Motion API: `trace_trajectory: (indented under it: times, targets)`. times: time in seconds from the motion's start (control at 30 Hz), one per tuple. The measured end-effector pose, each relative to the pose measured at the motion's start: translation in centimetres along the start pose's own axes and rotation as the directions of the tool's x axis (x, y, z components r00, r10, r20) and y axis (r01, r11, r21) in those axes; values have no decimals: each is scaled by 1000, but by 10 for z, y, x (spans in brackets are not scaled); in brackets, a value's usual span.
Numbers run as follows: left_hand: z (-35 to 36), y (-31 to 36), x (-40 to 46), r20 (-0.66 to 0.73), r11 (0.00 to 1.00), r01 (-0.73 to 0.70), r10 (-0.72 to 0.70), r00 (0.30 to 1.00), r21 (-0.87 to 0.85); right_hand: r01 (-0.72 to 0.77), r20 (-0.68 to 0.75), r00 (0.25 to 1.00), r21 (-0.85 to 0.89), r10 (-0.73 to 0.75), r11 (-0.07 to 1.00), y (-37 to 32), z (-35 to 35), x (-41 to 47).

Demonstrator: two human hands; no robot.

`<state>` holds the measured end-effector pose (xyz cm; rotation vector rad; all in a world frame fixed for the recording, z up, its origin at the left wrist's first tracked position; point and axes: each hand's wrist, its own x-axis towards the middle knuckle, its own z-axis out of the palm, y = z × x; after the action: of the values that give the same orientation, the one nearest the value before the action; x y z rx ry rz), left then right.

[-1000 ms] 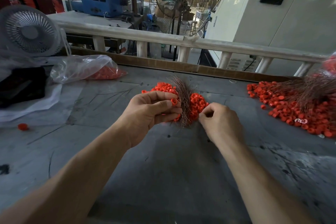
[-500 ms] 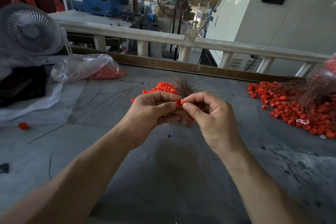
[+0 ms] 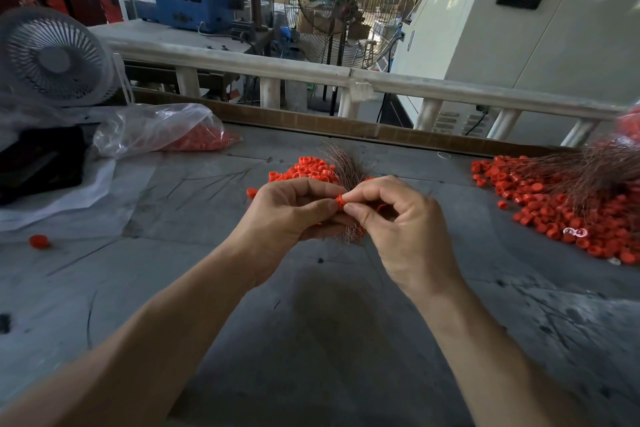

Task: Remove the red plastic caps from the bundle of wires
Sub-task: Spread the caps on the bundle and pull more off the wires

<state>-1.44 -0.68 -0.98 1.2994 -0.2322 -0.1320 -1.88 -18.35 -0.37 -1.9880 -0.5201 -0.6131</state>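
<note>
My left hand (image 3: 291,215) grips a bundle of thin brown wires (image 3: 344,163) over the grey table; the wire ends fan out above and below my fingers. My right hand (image 3: 398,222) meets the left, and its thumb and forefinger pinch a red plastic cap (image 3: 340,201) at the bundle. Behind both hands lies a small pile of red caps (image 3: 304,172), partly hidden by them.
A larger heap of red caps (image 3: 571,215) with another wire bundle (image 3: 602,166) lies at the right. A clear bag of caps (image 3: 162,133) sits at the back left beside a white fan (image 3: 52,59). One stray cap (image 3: 39,241) lies far left.
My right hand came from the right of the bundle across to my left hand and closed its fingertips on a red cap. The left hand barely moved.
</note>
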Motion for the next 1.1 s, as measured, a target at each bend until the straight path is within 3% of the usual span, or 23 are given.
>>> trace_trajectory:
  times: [0.53,0.7,1.1]
  targets:
    - [0,-1,0,-26,1000,4,-4,1000,-9,103,55,994,-200,-94,974,-6,0,-1]
    - [2,-4,0,-19,997,31,-32,999,-65,115,0,992,-400,-125,909,-14,11,-2]
    - [-1,-5,3,60,975,111,-101,993,-194,134,-86,977,-462,-195,877,-15,15,-5]
